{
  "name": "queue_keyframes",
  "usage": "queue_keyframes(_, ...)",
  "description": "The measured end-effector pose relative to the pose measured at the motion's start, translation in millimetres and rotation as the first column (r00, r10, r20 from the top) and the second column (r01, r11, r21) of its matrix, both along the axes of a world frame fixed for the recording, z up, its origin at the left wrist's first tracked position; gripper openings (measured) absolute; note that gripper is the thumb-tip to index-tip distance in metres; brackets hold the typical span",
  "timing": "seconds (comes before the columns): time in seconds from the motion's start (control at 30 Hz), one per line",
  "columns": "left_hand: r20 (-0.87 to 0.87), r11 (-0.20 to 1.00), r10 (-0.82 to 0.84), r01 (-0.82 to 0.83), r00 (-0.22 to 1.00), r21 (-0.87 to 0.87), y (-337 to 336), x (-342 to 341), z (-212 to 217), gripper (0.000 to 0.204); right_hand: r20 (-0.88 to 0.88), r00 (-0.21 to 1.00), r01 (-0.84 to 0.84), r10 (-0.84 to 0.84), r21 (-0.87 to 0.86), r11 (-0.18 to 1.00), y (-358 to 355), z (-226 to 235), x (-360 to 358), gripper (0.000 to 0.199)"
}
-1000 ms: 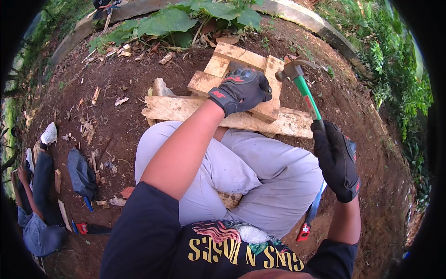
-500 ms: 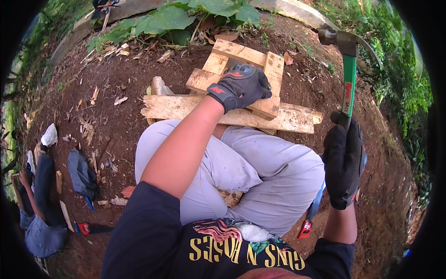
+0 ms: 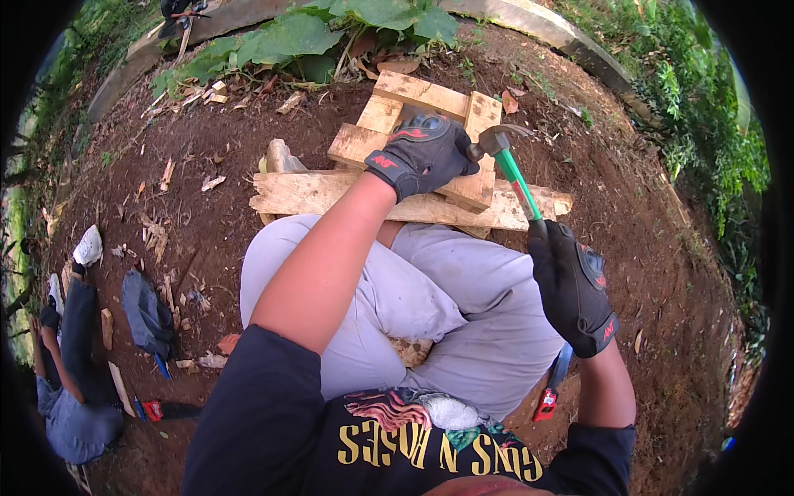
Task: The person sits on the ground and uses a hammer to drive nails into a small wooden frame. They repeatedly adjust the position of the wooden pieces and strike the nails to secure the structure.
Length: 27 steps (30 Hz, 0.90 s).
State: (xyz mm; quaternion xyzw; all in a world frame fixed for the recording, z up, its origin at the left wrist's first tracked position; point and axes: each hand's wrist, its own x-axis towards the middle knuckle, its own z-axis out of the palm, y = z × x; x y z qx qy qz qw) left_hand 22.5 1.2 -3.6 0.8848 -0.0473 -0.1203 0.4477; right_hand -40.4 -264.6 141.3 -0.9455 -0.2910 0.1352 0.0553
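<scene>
My right hand (image 3: 572, 285), in a black glove, is wrapped round the dark grip of a claw hammer (image 3: 518, 183) with a green handle. The hammer's head is right by the fingertips of my left hand (image 3: 424, 155). That hand, gloved too, rests on a square frame of wooden slats (image 3: 482, 124), its fingers closed over the right slat. Whatever they pinch is hidden by the glove and the hammer head. Under the frame's near side lies a long rough plank (image 3: 308, 193), just beyond my crossed legs.
A short chunk of wood (image 3: 283, 155) stands behind the plank's left end. On the soil by my right thigh lies a red tape measure (image 3: 546, 403). Another person (image 3: 81, 417) sits at the far left, near a dark cloth (image 3: 145, 312). Leafy plants (image 3: 289, 41) grow ahead.
My right hand has swung the hammer down and to the left, from high at the right to the frame's right slat. My left hand has stayed on the frame.
</scene>
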Motion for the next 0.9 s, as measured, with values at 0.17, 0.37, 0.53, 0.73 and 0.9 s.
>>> queue_keyframes(0.17,0.014,0.998,0.060,-0.060,0.998,-0.034,3,-3,-8,0.028,-0.078,0.892,0.447,-0.444,0.286,0.848,34,40,2,0.030)
queue_keyframes(0.37,0.013,0.998,-0.030,0.029,0.999,0.049,7,-4,-4,0.048,-0.126,0.985,0.120,-0.116,0.016,0.993,6,11,-2,0.029)
queue_keyframes(0.53,-0.027,0.973,0.014,-0.007,1.000,0.230,37,-13,17,0.063,-0.157,0.873,0.488,-0.463,0.245,0.838,16,43,-4,0.031)
queue_keyframes(0.73,-0.002,0.937,0.031,-0.029,1.000,0.347,16,10,-24,0.042,-0.324,0.808,0.565,-0.493,0.188,0.803,29,52,4,0.036)
queue_keyframes(0.9,0.062,0.899,0.106,-0.123,0.992,0.420,-8,0,-29,0.036,-0.202,0.934,0.333,-0.296,0.185,0.925,23,43,13,0.036)
